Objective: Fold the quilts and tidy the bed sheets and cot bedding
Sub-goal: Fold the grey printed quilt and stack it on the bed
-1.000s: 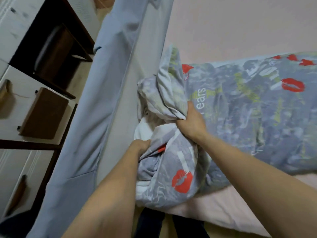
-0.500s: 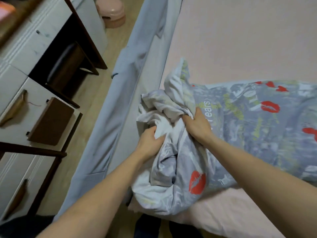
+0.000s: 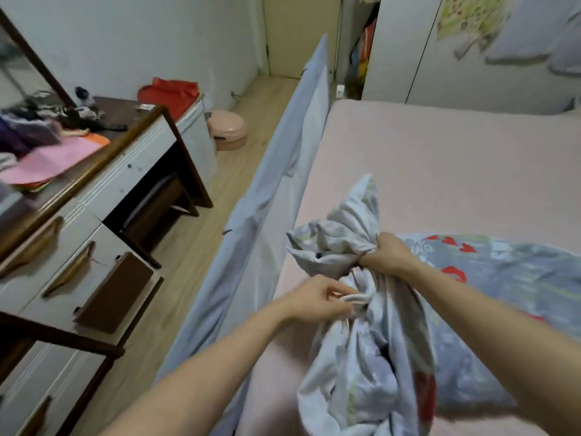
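Observation:
A grey-blue quilt printed with red lips lies bunched on the pink bed sheet. Its near end is gathered into a crumpled wad at the bed's left side. My right hand grips the top of that wad in a fist. My left hand pinches a pale fold of the quilt just below and to the left. Both forearms reach in from the bottom of the view.
A grey fabric bed rail runs along the bed's left edge. Left of it is wooden floor, a white dresser with cluttered top and an open small door, a stool under it, and a pink potty. White wardrobes stand behind the bed.
My view has tilted up, showing more of the room. The left hand has shifted from a full grasp to a pinch on a fold; the right hand keeps its grip, lifting the wad slightly.

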Demonstrator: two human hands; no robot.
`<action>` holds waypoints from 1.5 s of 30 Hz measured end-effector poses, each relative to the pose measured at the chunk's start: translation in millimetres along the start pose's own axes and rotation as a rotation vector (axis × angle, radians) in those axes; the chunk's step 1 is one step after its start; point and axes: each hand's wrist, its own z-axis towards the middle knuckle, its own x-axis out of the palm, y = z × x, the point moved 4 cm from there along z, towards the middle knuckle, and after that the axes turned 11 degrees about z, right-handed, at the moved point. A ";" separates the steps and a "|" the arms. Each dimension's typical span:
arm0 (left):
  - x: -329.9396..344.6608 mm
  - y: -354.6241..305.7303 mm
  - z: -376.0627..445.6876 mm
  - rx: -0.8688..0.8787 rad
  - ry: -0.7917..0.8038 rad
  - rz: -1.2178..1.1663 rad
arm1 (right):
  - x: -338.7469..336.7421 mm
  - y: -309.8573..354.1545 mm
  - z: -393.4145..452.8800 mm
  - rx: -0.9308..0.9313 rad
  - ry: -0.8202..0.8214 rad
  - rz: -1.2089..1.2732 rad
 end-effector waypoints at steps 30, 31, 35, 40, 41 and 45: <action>-137.9 -36.9 50.4 -0.175 -0.339 -0.528 | 169.1 137.7 -160.1 0.091 -1.045 -0.117; -132.4 -47.5 44.8 -0.175 -0.319 -0.536 | 175.8 132.7 -167.1 0.169 -1.034 -0.152; -102.0 -99.5 22.8 -0.110 -0.199 -0.511 | 199.9 101.4 -197.2 0.703 -0.950 -0.037; -85.8 -133.7 19.1 -0.074 -0.202 -0.441 | 209.4 98.8 -202.9 0.769 -1.098 0.069; -85.1 -138.3 20.6 -0.055 -0.201 -0.447 | 208.6 96.2 -207.4 0.764 -1.120 0.062; -90.8 -137.5 30.9 -0.062 -0.133 -0.450 | 198.6 82.8 -226.5 0.844 -1.121 0.068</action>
